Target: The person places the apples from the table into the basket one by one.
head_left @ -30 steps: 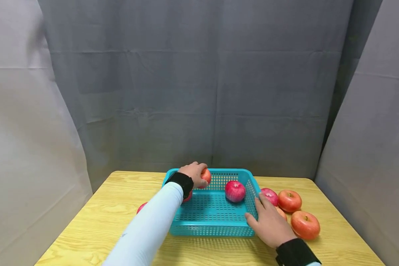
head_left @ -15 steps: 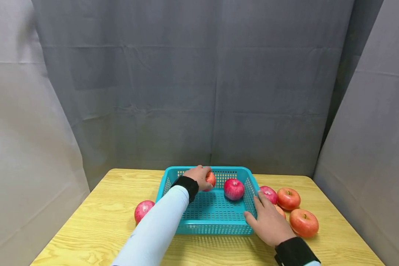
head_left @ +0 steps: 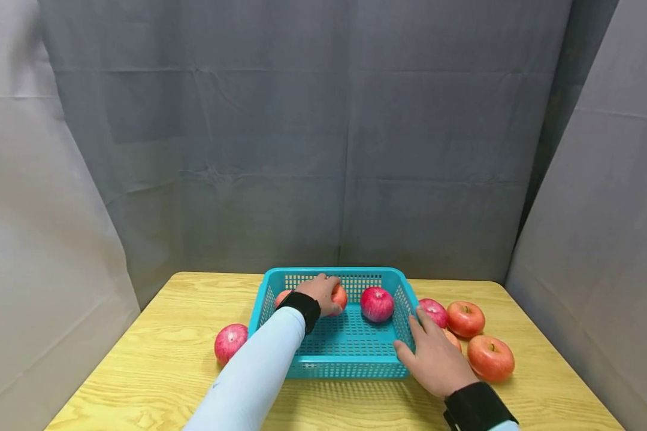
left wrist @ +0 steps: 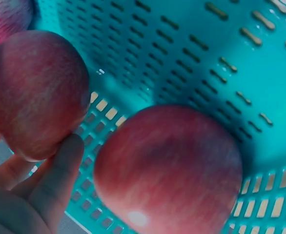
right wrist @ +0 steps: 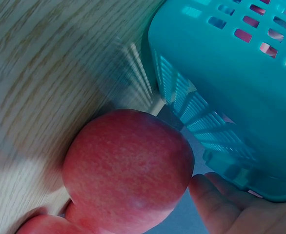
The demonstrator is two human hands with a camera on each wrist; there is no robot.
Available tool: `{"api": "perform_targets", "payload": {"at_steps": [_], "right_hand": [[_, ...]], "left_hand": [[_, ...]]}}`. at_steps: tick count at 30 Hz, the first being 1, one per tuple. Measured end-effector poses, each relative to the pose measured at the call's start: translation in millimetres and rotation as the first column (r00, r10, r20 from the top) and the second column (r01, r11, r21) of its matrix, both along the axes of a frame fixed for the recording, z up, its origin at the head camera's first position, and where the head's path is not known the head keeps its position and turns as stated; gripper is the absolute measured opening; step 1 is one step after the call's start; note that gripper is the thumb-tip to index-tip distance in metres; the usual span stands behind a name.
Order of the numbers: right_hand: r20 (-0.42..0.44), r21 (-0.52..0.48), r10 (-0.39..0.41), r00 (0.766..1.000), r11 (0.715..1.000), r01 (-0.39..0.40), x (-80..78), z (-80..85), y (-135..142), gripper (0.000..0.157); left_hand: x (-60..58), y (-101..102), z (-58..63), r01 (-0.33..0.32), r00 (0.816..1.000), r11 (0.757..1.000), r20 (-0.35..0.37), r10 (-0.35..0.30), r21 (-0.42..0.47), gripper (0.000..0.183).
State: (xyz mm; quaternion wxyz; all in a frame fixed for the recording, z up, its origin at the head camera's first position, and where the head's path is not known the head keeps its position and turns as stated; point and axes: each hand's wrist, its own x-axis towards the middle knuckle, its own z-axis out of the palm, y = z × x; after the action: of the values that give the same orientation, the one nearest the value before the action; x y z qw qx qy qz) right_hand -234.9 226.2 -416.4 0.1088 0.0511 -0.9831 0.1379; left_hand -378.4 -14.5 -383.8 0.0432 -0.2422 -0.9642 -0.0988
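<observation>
My left hand (head_left: 318, 296) reaches into a turquoise plastic basket (head_left: 350, 367) and grips a red apple (head_left: 340, 297), its fingers curled round the fruit. The left wrist view has this held apple (left wrist: 38, 95) over the perforated floor, with a second apple (left wrist: 167, 170) resting close by. A darker pink apple (head_left: 377, 304) sits at the basket's right side. My right hand (head_left: 439, 357) rests with extended fingers at the basket's right rim. Beside that hand, an apple (right wrist: 128, 170) lies outside the basket in the right wrist view.
On the wooden table (head_left: 156, 365), a pink apple (head_left: 230, 343) stands left of the basket. Several apples cluster on the right, including an orange-red one (head_left: 490, 358) and another behind it (head_left: 466, 319). Grey cloth (head_left: 280, 149) hangs behind the table.
My left hand has carried its apple slightly right and lower into the basket. An apple at the basket's left shows more behind the wrist. My right hand stays at the rim.
</observation>
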Motion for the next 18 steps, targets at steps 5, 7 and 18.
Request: {"api": "perform_targets", "payload": {"at_steps": [5, 7, 18], "right_hand": [[-0.006, 0.003, 0.003, 1.000, 1.000, -0.002, 4.0, 0.4, -0.9, 0.084], [-0.015, 0.006, 0.003, 1.000, 1.000, -0.003, 5.0, 0.8, -0.8, 0.084], [-0.010, 0.013, -0.005, 1.000, 1.000, 0.005, 7.7, 2.0, 1.1, 0.082]], "left_hand": [[1.7, -0.3, -5.8, 0.009, 1.000, 1.000, -0.010, -0.009, -0.013, 0.058], [1.5, 0.0, -6.8, 0.011, 1.000, 1.000, -0.001, -0.011, -0.006, 0.059], [3.7, 1.2, -9.5, -0.002, 1.000, 1.000, -0.001, 0.002, -0.002, 0.064]]}}
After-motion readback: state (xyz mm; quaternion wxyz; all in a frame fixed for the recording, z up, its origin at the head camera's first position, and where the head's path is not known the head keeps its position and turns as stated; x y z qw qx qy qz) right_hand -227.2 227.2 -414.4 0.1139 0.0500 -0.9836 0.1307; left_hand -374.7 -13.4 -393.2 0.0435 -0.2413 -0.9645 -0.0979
